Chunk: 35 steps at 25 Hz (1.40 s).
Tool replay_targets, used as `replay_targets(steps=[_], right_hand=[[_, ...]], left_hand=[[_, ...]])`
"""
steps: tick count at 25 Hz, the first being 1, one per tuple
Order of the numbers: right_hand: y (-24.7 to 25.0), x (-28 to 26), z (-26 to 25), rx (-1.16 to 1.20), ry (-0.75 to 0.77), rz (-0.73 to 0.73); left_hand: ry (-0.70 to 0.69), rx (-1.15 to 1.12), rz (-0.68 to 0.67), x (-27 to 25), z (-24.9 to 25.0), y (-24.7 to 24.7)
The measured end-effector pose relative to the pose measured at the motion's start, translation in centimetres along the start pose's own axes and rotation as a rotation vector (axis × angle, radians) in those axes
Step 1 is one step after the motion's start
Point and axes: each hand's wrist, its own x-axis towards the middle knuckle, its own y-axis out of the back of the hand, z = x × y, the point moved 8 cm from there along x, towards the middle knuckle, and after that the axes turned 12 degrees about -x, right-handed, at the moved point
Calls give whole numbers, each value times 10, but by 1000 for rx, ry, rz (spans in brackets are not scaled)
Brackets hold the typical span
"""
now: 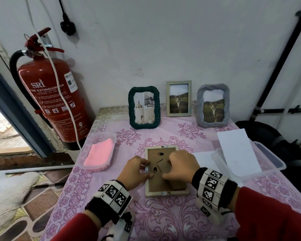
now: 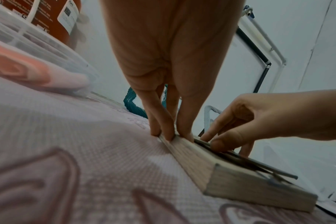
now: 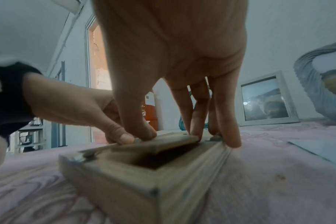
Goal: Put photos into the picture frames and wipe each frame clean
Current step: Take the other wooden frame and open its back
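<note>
We have the wooden frame (image 1: 165, 173) lying face down at the lower centre of the head view, on the pink-clothed bench (image 1: 163, 220). Our left hand (image 1: 136, 171) pinches the frame's left rail, fingers (image 2: 163, 128) curled over the edge; our right hand (image 1: 180, 165) bears down on the backing board (image 1: 156, 181), fingers bent onto the fold-out stand. We should keep the rail pinned and work each black turn clip (image 1: 160, 154) round squarely — no prying, since the board looks thin.
</note>
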Motion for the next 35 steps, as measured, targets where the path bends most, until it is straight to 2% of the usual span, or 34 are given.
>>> replay_targets(steps=[7, 15, 18, 21, 24, 26, 31, 35], right_hand=[[2, -1, 4, 94, -46, 36], [4, -6, 18, 223, -92, 116], [1, -7, 21, 241, -67, 96], [-1, -9, 25, 324, -31, 70], [5, -10, 36, 500, -28, 125], [6, -10, 46, 511, -68, 160], [-20, -9, 52, 526, -177, -16], [-29, -6, 53, 507, -190, -57]], left_hand=[[12, -84, -10, -3, -4, 0], [58, -358, 116, -5, -7, 7], [117, -622, 77, -4, -5, -2], [181, -790, 42, -7, -7, -11], [172, -832, 65, -10, -8, -8], [161, -831, 92, -11, -9, -2], [159, -883, 203, -22, -24, 18], [177, -934, 276, -33, -39, 33]])
